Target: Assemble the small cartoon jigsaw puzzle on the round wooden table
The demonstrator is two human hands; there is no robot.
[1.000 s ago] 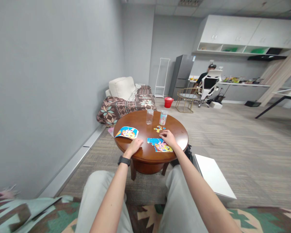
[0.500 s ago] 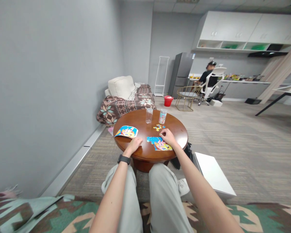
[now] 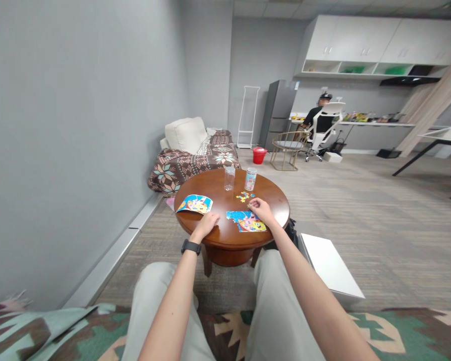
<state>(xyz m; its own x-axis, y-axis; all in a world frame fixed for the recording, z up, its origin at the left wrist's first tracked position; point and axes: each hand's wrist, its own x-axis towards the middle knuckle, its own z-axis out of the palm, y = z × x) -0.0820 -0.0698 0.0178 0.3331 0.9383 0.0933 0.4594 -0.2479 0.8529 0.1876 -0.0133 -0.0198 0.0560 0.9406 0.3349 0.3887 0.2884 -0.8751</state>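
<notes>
"Is your left hand [image 3: 206,225] open?"

"Yes, it lies flat on the table [image 3: 210,185], just beside a puzzle card [image 3: 194,204]."

"And your right hand [image 3: 262,210]?"

"It pinches over the puzzle [image 3: 246,221], near small pieces [image 3: 243,197]. I can't tell if it holds one."

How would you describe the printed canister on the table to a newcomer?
Find the round wooden table. Near its far edge stand two upright cylinders side by side. The printed canister is the right-hand one, covered in a colourful picture, unlike the plain clear jar to its left.
</notes>
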